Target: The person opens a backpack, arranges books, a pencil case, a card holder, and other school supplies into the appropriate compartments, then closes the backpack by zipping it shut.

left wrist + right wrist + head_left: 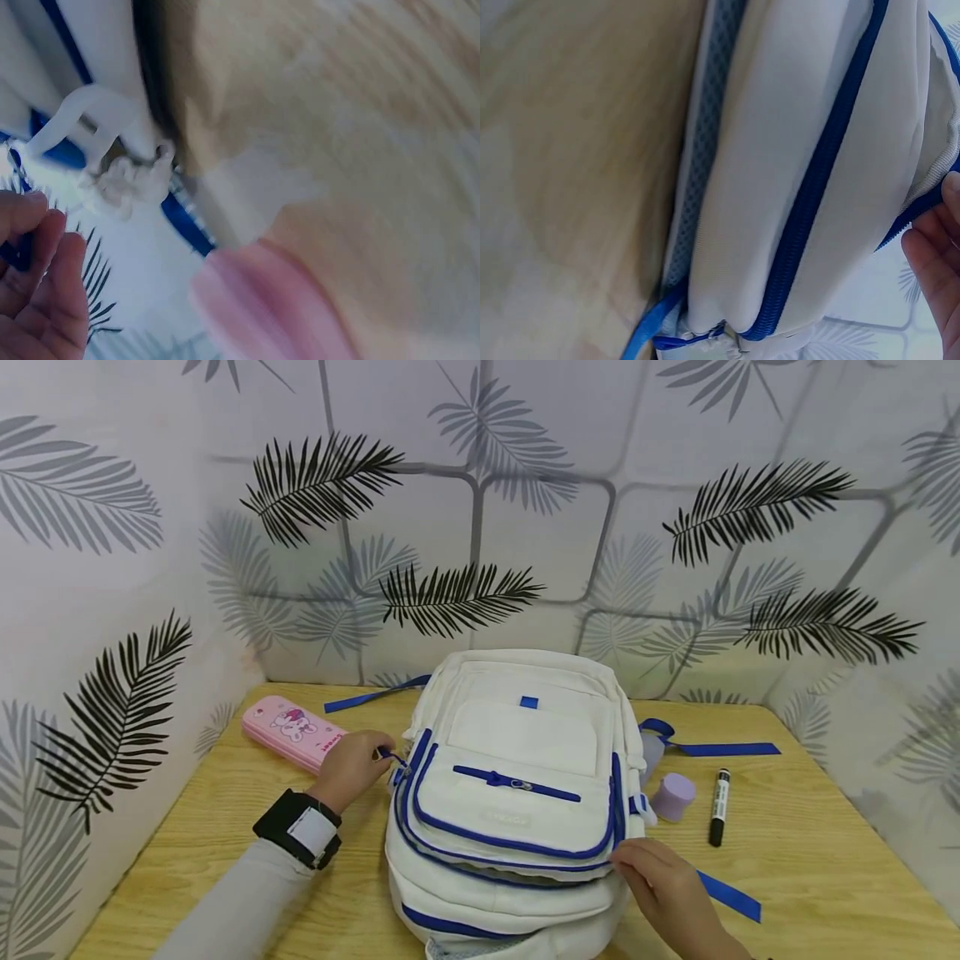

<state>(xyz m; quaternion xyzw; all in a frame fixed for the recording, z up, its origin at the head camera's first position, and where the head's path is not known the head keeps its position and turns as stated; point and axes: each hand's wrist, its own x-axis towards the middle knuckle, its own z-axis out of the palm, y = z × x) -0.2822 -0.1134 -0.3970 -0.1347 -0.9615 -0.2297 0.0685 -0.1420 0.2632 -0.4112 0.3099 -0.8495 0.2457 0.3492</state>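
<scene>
A white backpack with blue zippers lies on the wooden table, its front pocket side facing up. At its left side my left hand pinches a blue zipper pull. The left wrist view shows the same blue pull between thumb and fingers. My right hand holds the lower right edge of the front compartment. There, in the right wrist view, thumb and fingers pinch the blue zipper edge. The compartment gapes along its lower side, and its inside is mostly hidden.
A pink pencil case with a rabbit picture lies beside my left hand. Right of the backpack are a small purple object and a black-and-white marker. Blue straps stick out around the bag. Leaf-patterned cloth hangs behind the table.
</scene>
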